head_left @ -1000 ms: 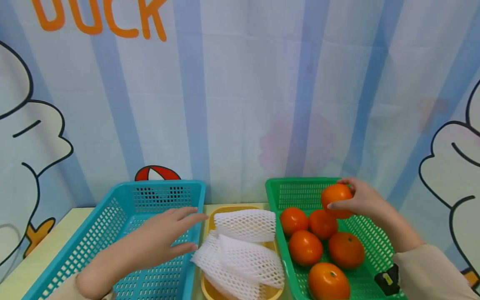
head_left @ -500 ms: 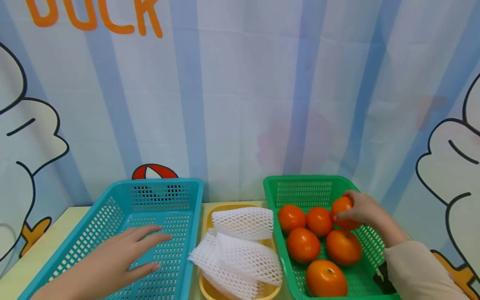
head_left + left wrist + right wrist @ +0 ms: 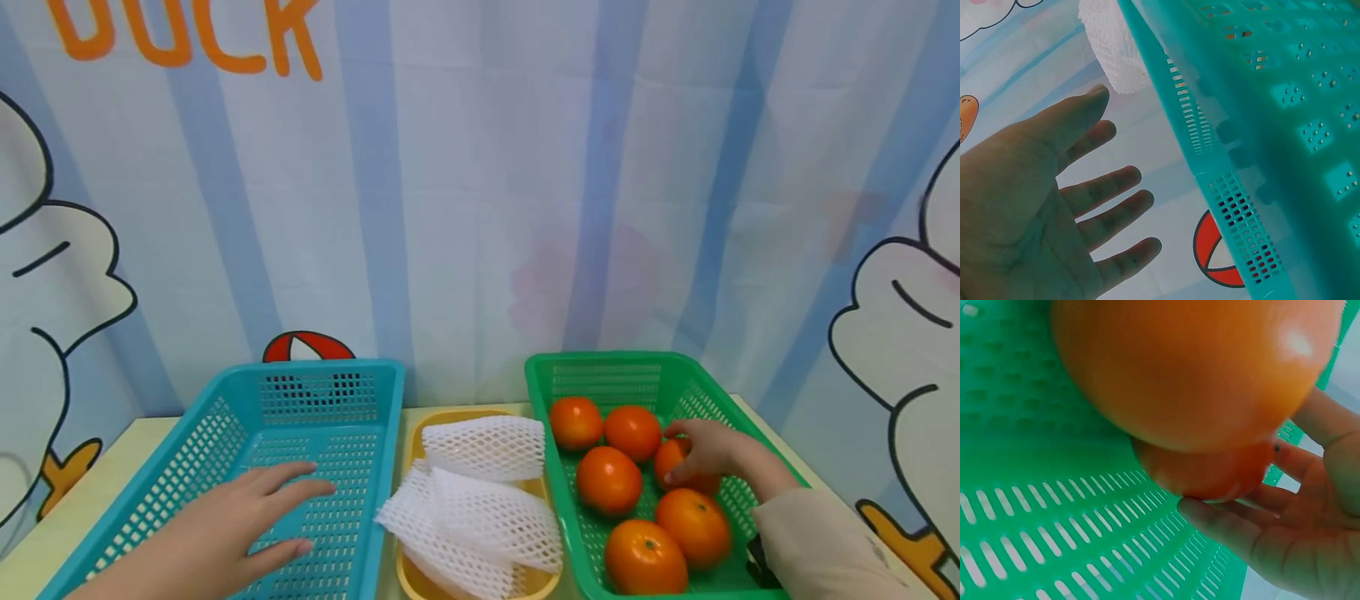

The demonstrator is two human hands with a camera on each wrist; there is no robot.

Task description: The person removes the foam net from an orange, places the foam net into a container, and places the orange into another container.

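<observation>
My right hand (image 3: 708, 457) is inside the green basket (image 3: 551, 371), fingers curled round an orange (image 3: 678, 467) low in it. Several other oranges lie around that one, including one just in front (image 3: 693, 527). In the right wrist view, a large orange (image 3: 1185, 369) close to the camera partly hides the held orange (image 3: 1204, 472), which my fingertips touch from beneath and the side. My left hand (image 3: 217, 529) hovers over the blue basket (image 3: 393, 467), fingers spread and holding nothing. The left wrist view shows its palm (image 3: 1029, 206) beside the basket's wall.
Between the baskets stands a yellow tray (image 3: 408, 575) with several white foam net sleeves (image 3: 487, 508) piled in it. All stand on a pale yellow table (image 3: 150, 429). A striped cartoon curtain (image 3: 472, 208) hangs directly behind.
My right hand has lowered the orange into the green basket and nearer to me. Neighbouring oranges have shifted a little. My left hand has drawn back left, away from the foam nets.
</observation>
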